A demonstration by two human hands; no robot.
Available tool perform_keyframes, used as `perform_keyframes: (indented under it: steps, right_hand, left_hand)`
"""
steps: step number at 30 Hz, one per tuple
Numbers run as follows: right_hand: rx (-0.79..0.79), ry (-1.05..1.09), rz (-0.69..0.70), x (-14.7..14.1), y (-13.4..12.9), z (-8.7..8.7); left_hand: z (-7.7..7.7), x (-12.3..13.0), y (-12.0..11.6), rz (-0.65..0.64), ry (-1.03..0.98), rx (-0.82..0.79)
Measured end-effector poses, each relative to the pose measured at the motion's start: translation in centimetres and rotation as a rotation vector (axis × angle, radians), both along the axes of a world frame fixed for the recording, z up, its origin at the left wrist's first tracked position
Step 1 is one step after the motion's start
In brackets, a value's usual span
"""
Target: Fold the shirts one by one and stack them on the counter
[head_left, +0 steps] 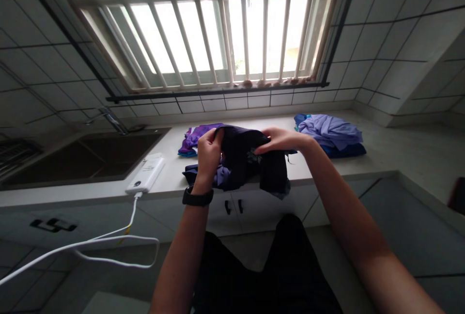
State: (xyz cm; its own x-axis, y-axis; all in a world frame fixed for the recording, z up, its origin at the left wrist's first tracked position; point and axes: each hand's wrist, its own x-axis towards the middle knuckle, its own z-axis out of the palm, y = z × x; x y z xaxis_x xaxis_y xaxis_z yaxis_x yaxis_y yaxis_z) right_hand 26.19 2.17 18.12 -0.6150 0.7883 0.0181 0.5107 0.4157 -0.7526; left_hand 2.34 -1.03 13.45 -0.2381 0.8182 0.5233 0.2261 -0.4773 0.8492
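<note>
A black garment (243, 159) with a small pale print hangs bunched between my two hands, over the front edge of the counter. My left hand (209, 156), with a black band at the wrist, grips its upper left edge between thumb and fingers. On the right side, my right hand (281, 140) pinches the cloth, thumb on the front and fingers partly hidden behind it. Behind my left hand lies a purple folded cloth (196, 137). Dark blue and violet cloth (191, 173) shows below it, partly covered by the garment.
A pile of lavender and blue clothes (330, 132) sits on the right of the white counter (381, 144). To the left are a white power strip (147, 173) with a cable (109, 241), a dark sink (90, 154) and a faucet (113, 120). A barred window is behind.
</note>
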Motion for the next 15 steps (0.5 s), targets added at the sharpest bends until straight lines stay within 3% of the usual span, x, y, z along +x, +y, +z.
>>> perform_keyframes:
  steps: [3,5,7,11,13,15]
  right_hand:
    - [-0.063,-0.262,0.074,0.1,0.3,-1.0]
    - [-0.018,-0.338,0.067,0.3,0.5,-1.6]
    - [0.14,-0.324,-0.105,0.7,0.7,-2.0]
    - [0.575,-0.025,-0.691,1.9,1.7,-2.2]
    - [0.626,0.144,-0.762,2.2,2.4,-2.1]
    - [0.562,0.289,-0.738,2.1,3.0,-2.0]
  left_hand:
    - [0.2,-0.5,0.3,0.15,-0.084,0.064]
    - [0.4,-1.4,0.6,0.263,-0.165,0.104]
    - [0.8,-2.6,1.0,0.355,-0.305,0.12]
    - [1.7,-5.0,1.1,0.429,-0.51,0.167]
    - [2.1,-5.4,0.8,0.43,-0.493,0.262]
    - [2.4,-5.3,0.6,0.401,-0.405,0.315]
